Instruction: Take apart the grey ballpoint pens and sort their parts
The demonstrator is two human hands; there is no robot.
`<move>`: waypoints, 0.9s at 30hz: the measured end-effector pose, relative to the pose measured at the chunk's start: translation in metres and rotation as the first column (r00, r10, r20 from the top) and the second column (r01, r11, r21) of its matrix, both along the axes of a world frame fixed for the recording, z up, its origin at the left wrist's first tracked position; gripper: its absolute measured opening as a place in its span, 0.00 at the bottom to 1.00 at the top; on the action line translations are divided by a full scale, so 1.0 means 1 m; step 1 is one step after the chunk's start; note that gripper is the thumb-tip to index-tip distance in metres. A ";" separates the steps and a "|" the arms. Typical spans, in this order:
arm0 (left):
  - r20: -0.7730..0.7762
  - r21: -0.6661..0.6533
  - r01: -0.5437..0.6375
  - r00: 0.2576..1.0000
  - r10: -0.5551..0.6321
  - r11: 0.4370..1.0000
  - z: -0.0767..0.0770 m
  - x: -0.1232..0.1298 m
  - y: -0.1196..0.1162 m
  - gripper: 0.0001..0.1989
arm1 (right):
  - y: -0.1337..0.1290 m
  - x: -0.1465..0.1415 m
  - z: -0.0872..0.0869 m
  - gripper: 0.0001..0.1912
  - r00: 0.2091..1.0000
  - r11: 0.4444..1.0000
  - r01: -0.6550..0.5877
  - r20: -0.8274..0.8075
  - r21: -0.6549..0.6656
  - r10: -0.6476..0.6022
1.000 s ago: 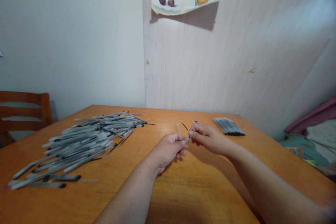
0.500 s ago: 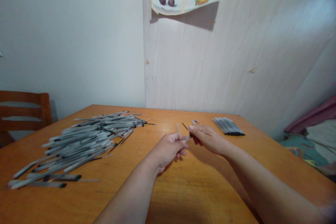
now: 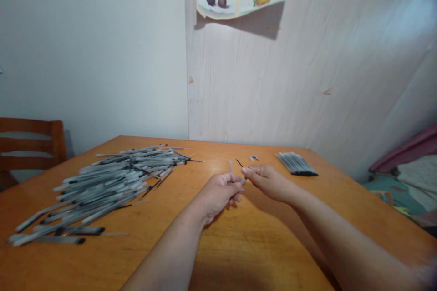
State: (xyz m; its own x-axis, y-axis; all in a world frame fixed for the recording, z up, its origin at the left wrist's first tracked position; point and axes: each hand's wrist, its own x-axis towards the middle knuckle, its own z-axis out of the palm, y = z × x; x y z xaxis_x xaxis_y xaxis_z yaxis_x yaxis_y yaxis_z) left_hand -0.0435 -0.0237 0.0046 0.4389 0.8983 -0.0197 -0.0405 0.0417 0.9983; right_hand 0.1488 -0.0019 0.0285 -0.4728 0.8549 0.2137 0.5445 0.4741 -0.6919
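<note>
My left hand [image 3: 223, 192] is closed around slim translucent pen parts. One pale pen tube [image 3: 231, 166] sticks up past its fingers, and a grey-white pen barrel [image 3: 243, 181] end shows at the fingertips. Close against it, my right hand [image 3: 264, 181] pinches at the end of that barrel; the fingers hide most of what they grip. A thin black pen refill [image 3: 239, 163] shows just beyond the right fingertips; whether it is held or lies on the table, I cannot tell.
A big heap of pens [image 3: 112, 184] with loose refills spreads over the left of the wooden table [image 3: 235, 254]. At the right lies a neat row of pens [image 3: 297, 163], dark ends toward me. Small pieces [image 3: 253, 158] lie behind my right hand. A wooden chair [image 3: 30, 145] stands left.
My right hand has shifted slightly left and down, closer to the left fingertips. The dark end seen between the hands is now covered. The left hand stays nearly still.
</note>
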 end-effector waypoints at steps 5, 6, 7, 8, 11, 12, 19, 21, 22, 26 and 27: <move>0.022 0.000 -0.005 1.000 0.005 1.000 0.000 -0.001 0.000 0.16 | -0.003 0.002 0.010 0.27 1.000 0.998 0.013 -0.011 0.056 -0.013; 0.022 0.000 -0.003 1.000 0.003 1.000 0.000 -0.001 0.000 0.16 | -0.005 0.003 0.012 0.26 1.000 0.998 0.014 0.000 0.053 -0.014; 0.019 0.001 -0.001 1.000 0.001 1.000 0.000 -0.001 0.000 0.17 | -0.006 0.003 0.013 0.25 1.000 0.999 0.013 0.013 0.051 -0.014; 0.014 0.002 0.000 1.000 0.000 1.000 -0.001 -0.001 0.000 0.17 | -0.007 0.002 0.014 0.24 1.000 0.998 0.013 0.027 0.055 -0.015; -0.003 0.000 0.001 1.000 -0.001 1.000 -0.002 0.000 0.000 0.18 | -0.008 0.001 0.012 0.25 0.997 0.997 0.020 0.068 0.081 -0.026; -0.006 -0.002 -0.002 1.000 0.002 1.000 -0.003 0.001 0.001 0.18 | -0.008 0.000 0.011 0.25 0.996 0.996 0.027 0.078 0.081 -0.034; -0.015 0.026 -0.016 1.000 0.016 1.000 -0.003 0.002 0.001 0.16 | -0.001 -0.001 0.001 0.29 1.000 0.999 0.025 0.014 0.033 -0.026; -0.005 0.021 -0.022 1.000 0.022 1.000 -0.002 0.001 0.001 0.17 | -0.002 0.001 0.005 0.28 1.000 0.999 0.014 0.001 0.034 -0.014; 0.004 0.016 -0.020 1.000 0.020 1.000 -0.002 0.001 0.001 0.18 | -0.003 0.002 0.007 0.27 1.000 1.000 0.009 -0.002 0.030 -0.009; -0.006 -0.004 0.005 1.000 -0.005 1.000 -0.004 0.001 0.001 0.19 | -0.007 0.004 0.013 0.21 1.000 1.000 0.000 0.019 -0.027 0.001; -0.017 -0.003 0.005 1.000 -0.005 1.000 -0.004 0.001 0.000 0.19 | -0.008 0.004 0.013 0.21 0.999 1.000 0.003 0.036 -0.021 -0.002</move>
